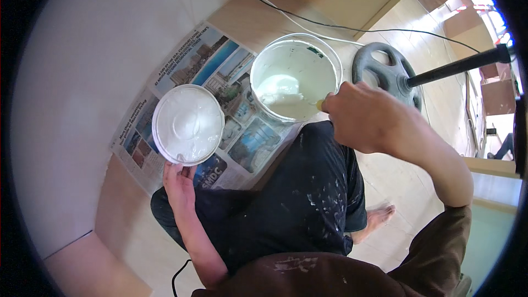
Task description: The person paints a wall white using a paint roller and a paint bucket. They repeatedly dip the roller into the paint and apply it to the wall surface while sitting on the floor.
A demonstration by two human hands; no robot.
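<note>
My left hand (180,185) holds the near rim of a round white lid or shallow tub (189,121), its face coated with glossy white paint. To its right stands a white plastic bucket (293,80) with a pool of white paint at the bottom and smears up its inner wall. My right hand (363,117) is closed at the bucket's right rim around a tool with a yellow handle end (319,104). Most of that tool is hidden by the hand, so its kind cannot be told. Under the lid and bucket lie newspaper sheets (251,148) with printed pictures.
A grey round stand base (390,64) with a black pole (458,67) stands right of the bucket. Black and white cables (303,17) run across behind it. A white wall (90,70) rises at the left. My bare foot (374,220) rests on the tiled floor.
</note>
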